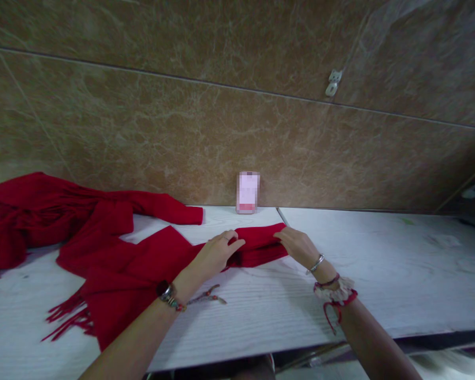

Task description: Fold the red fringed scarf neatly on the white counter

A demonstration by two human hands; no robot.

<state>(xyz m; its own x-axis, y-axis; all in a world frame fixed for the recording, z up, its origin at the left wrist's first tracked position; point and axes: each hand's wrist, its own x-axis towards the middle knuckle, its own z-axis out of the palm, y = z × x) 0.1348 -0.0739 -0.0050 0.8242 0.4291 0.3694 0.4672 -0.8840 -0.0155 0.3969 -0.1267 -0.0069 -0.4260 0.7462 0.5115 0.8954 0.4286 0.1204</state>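
Observation:
A red fringed scarf stretches across the white tabletop, its far end gathered into a narrow folded band. At the right tip of that band, my right hand pinches the cloth's edge between thumb and fingers. My left hand grips the same band further left, with its thumb on top and some fingers hidden by the cloth. From under my left forearm the scarf spreads out wide, and its tassels lie at the lower left. More red cloth is heaped at the far left against the wall; I cannot tell whether it is a separate piece.
A phone with a blurred screen leans upright on the brown marbled wall behind the white tabletop. A small white hook is fixed to the wall. A seam crosses the tabletop right of the phone. The table's front edge runs below my forearms.

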